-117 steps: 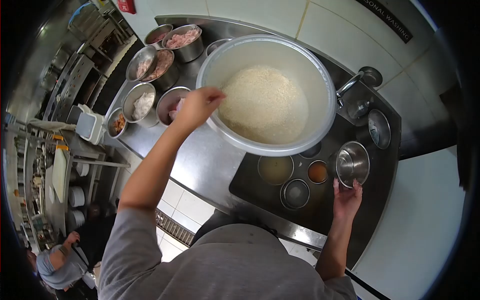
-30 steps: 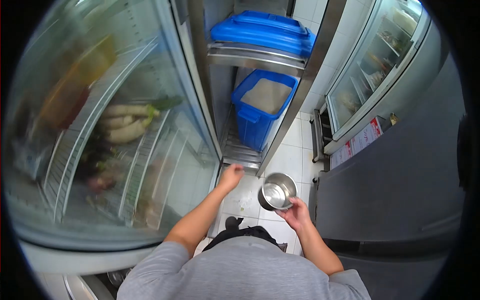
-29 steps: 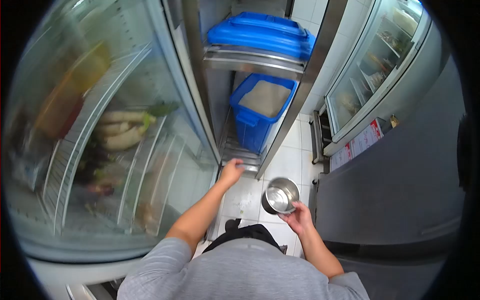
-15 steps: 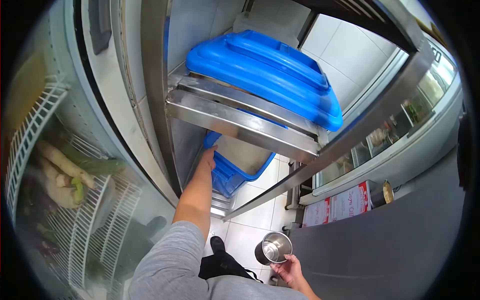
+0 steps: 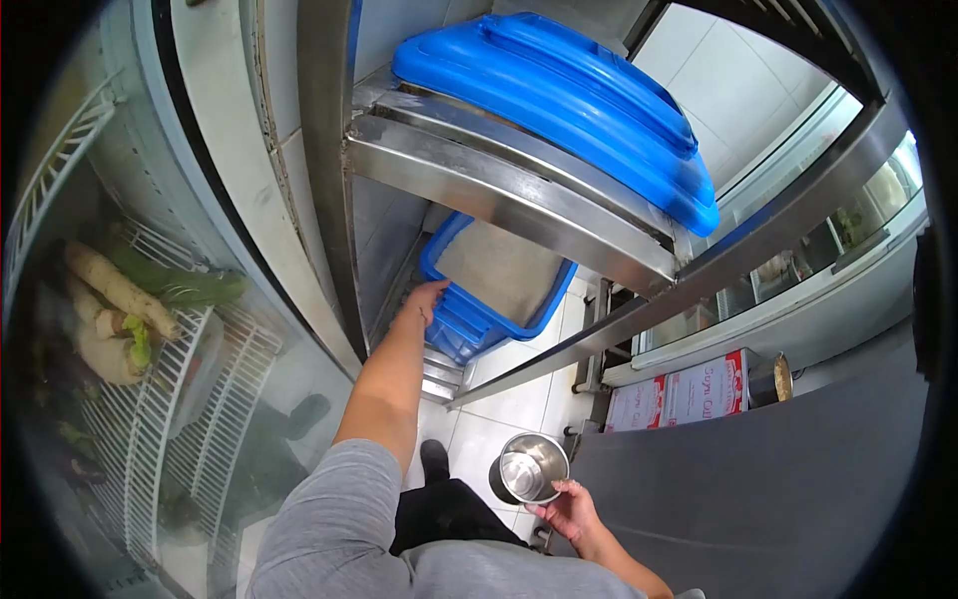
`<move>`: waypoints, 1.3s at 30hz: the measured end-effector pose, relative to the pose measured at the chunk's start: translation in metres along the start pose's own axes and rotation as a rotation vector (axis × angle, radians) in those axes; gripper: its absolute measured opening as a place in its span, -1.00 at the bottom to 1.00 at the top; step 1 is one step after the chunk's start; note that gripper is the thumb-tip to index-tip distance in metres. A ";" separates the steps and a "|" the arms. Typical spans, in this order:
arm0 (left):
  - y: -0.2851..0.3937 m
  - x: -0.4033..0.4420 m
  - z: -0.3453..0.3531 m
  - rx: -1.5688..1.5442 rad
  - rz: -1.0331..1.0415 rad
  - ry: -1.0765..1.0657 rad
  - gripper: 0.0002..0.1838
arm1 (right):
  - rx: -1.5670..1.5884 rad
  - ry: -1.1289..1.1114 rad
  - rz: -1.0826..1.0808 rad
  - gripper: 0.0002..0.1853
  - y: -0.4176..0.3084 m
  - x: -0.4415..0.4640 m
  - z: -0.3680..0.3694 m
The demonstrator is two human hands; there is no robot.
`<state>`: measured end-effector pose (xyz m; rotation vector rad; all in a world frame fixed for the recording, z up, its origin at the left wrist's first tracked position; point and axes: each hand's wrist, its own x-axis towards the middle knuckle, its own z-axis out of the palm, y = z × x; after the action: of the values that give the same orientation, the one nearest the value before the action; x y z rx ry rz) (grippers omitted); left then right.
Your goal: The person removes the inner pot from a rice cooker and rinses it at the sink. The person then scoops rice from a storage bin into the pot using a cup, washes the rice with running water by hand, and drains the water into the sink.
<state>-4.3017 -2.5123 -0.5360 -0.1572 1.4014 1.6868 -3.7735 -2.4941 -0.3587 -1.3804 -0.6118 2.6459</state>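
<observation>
My left hand [image 5: 427,299] reaches under the upper shelf, its fingers closed over the near left rim of a blue plastic tub [image 5: 469,324]. Pale, fine-grained stuff [image 5: 502,268] fills much of the tub; its kind I cannot tell. The tub sits low in the metal rack, partly hidden by the shelf bar above. Lower right, my right hand [image 5: 569,511] grips the rim of a round metal pot [image 5: 532,467], held mouth up over the floor. Its visible inside is shiny and bare. A blue lid [image 5: 559,110] lies on the upper shelf.
Stainless-steel shelf bars [image 5: 509,205] and a slanting post [image 5: 609,339] frame the tub. A glass-door fridge [image 5: 200,399] with vegetables on wire racks stands at the left. On the right are a grey metal surface [image 5: 738,479], red-and-white boxes [image 5: 679,394] and another display fridge [image 5: 798,290].
My view has shifted, so the shelf and lid appear higher and more of the tub's contents show. Both hands keep their holds; the pot appears slightly further left and higher.
</observation>
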 end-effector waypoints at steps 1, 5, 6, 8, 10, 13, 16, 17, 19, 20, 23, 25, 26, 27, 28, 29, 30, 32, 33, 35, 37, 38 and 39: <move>-0.011 -0.014 0.003 0.008 -0.007 0.010 -0.34 | 0.008 -0.001 0.012 -0.83 0.001 -0.004 0.005; -0.033 -0.091 0.020 -0.188 -0.015 0.120 -0.51 | -0.083 -0.089 0.014 -0.54 -0.010 -0.005 0.054; -0.039 -0.101 0.021 -0.265 -0.006 0.157 -0.61 | -0.128 -0.134 -0.015 -0.44 -0.014 -0.001 0.065; -0.055 -0.123 0.021 -0.297 0.045 0.188 -0.56 | -0.168 -0.209 -0.049 -0.37 -0.024 0.013 0.089; -0.066 -0.135 0.015 -0.334 0.094 0.220 -0.51 | -0.180 -0.266 -0.080 -0.35 -0.035 0.027 0.124; -0.074 -0.143 0.003 -0.391 0.122 0.299 -0.54 | -0.309 -0.253 -0.244 -0.35 -0.051 0.055 0.187; -0.066 -0.157 -0.010 -0.465 0.123 0.350 -0.57 | -0.448 -0.231 -0.417 -0.25 -0.072 0.110 0.249; -0.060 -0.162 -0.012 -0.486 0.145 0.384 -0.63 | -0.524 -0.158 -0.507 -0.19 -0.079 0.139 0.267; -0.051 -0.170 -0.016 -0.502 0.179 0.451 -0.68 | -0.961 0.131 -0.981 -0.12 -0.091 0.214 0.288; -0.048 -0.175 -0.013 -0.519 0.184 0.471 -0.68 | -1.306 0.359 -1.370 -0.10 -0.100 0.245 0.294; -0.050 -0.178 -0.023 -0.444 0.312 0.429 -0.72 | -1.734 0.412 -1.290 -0.15 -0.129 0.298 0.303; -0.069 -0.192 -0.037 -0.059 0.433 0.501 -0.63 | -2.021 0.487 -1.060 -0.20 -0.138 0.348 0.286; -0.079 -0.206 -0.043 0.342 0.510 0.547 -0.50 | -2.152 0.534 -1.065 -0.18 -0.135 0.387 0.272; -0.082 -0.241 -0.047 0.482 0.569 0.532 -0.50 | -2.158 0.490 -1.074 -0.18 -0.128 0.396 0.279; -0.085 -0.288 -0.051 0.628 0.611 0.514 -0.49 | -2.292 0.436 -1.020 -0.20 -0.114 0.404 0.281; -0.099 -0.324 -0.056 0.559 0.547 0.516 -0.50 | -2.434 0.387 -0.949 -0.21 -0.103 0.408 0.273; -0.118 -0.353 -0.062 0.486 0.486 0.514 -0.51 | -2.453 0.354 -0.930 -0.21 -0.097 0.416 0.266; -0.183 -0.396 -0.079 0.452 0.338 0.633 -0.56 | -1.997 0.146 -0.454 -0.13 -0.091 0.432 0.265; -0.207 -0.420 -0.078 0.339 0.291 0.688 -0.59 | -2.016 0.133 -0.447 -0.13 -0.088 0.420 0.268; -0.248 -0.460 -0.069 0.137 0.179 0.812 -0.65 | -1.596 -0.066 -0.248 -0.26 -0.083 0.373 0.285; -0.294 -0.497 -0.057 0.051 0.036 0.923 -0.69 | -1.480 -0.096 -0.144 -0.34 -0.090 0.395 0.269; -0.310 -0.510 -0.051 0.053 -0.032 0.968 -0.70 | -1.347 -0.117 -0.054 -0.42 -0.095 0.410 0.260; -0.315 -0.524 -0.041 0.046 -0.039 0.976 -0.70 | -1.355 -0.122 -0.045 -0.42 -0.098 0.416 0.248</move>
<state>-3.7978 -2.8516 -0.4606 -1.0846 2.0932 1.5877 -4.2270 -2.3704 -0.5128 -1.2275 -2.6566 2.1408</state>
